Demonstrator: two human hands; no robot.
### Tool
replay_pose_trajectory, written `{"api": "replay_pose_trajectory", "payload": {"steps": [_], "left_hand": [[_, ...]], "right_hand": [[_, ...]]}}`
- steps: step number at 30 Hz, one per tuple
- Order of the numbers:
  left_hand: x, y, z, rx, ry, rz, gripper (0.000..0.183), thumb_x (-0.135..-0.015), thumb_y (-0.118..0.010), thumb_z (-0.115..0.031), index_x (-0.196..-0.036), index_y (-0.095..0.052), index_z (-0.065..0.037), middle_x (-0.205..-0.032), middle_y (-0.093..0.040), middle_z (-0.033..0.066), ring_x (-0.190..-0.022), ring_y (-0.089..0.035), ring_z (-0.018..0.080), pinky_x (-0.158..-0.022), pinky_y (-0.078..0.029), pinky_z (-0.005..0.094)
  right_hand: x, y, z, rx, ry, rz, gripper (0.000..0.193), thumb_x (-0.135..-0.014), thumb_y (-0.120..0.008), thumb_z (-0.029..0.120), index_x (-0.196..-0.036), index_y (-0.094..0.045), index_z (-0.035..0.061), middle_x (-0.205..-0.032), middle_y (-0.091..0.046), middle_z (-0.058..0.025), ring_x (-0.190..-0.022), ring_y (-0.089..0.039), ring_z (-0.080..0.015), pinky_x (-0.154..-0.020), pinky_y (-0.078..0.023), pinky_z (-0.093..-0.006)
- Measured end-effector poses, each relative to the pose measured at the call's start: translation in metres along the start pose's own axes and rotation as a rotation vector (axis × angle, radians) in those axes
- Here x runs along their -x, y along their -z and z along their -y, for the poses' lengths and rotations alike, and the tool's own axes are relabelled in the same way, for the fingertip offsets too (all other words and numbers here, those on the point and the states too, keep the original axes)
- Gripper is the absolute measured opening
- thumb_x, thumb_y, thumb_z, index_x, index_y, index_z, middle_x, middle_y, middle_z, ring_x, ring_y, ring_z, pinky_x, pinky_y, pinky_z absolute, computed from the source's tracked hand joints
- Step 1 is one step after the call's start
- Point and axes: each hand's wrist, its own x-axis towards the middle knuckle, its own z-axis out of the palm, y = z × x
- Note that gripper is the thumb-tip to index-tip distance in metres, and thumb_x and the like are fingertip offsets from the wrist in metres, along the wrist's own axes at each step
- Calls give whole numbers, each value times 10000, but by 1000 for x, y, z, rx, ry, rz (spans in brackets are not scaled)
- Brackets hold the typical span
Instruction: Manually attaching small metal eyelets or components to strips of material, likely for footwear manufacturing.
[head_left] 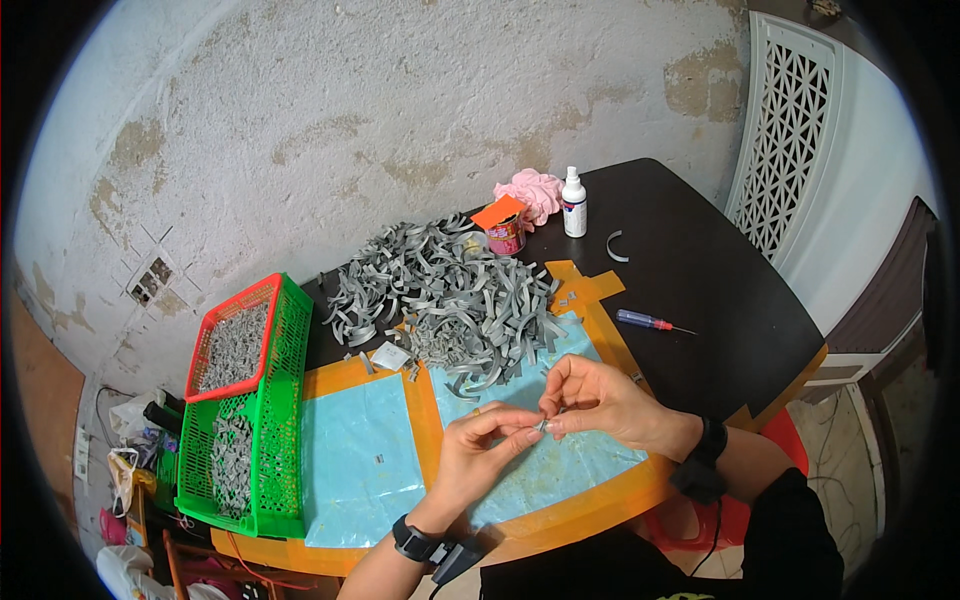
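Over the blue sheet on the table, my left hand and my right hand meet fingertip to fingertip. Both pinch a small grey piece, mostly covered by the fingers; its exact kind is too small to make out. Just beyond them lies a large heap of curved grey strips, with smaller grey bits at its near side. One tiny grey piece rests alone on the blue sheet, left of my left hand.
At the left, a red basket of small grey pieces sits on a green basket holding more. Behind the heap stand a tin, a pink cloth and a white bottle. A screwdriver and a loose strip lie right.
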Motion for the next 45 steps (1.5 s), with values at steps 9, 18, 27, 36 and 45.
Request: {"api": "replay_pose_trajectory", "payload": {"steps": [9,18,27,36,45], "left_hand": [[-2,5,-1,-127,-103,59,170,-755,-728,50,-913,-710,-10,-939,-644,80,-858,-606,143,-756,-496,259],[-2,4,-4,-206,-154,64,181,-729,-747,43,-895,-719,-22,-900,-651,83,-853,-613,169,-792,-488,292],[0,0,-9,-93,-104,28,178,-744,-744,25,-913,-706,-12,-912,-644,86,-854,-612,164,-797,-487,290],[3,-2,-10,-173,-155,45,183,-762,-730,29,-938,-695,-11,-946,-641,84,-839,-605,149,-785,-485,280],[5,-7,-14,-340,-255,-23,132,-796,-703,2,-925,-692,-25,-914,-658,73,-803,-646,153,-720,-513,264]], "right_hand": [[1,-1,-2,-17,-27,85,286,-825,-652,-20,-1023,-454,41,-915,-571,-49,-862,-566,-116,-760,-461,-253],[3,-6,-10,-57,21,73,240,-837,-636,-9,-962,-441,54,-954,-565,-61,-890,-572,-125,-786,-460,-269],[4,-8,-9,-38,59,117,189,-890,-592,7,-975,-428,46,-988,-513,-45,-911,-547,-117,-805,-477,-271],[2,-6,-12,-66,37,119,203,-889,-605,5,-976,-427,48,-972,-548,-56,-906,-572,-137,-795,-482,-279],[2,-5,-13,-56,37,110,201,-893,-614,28,-976,-432,52,-966,-567,-58,-877,-592,-143,-786,-479,-279]]}}
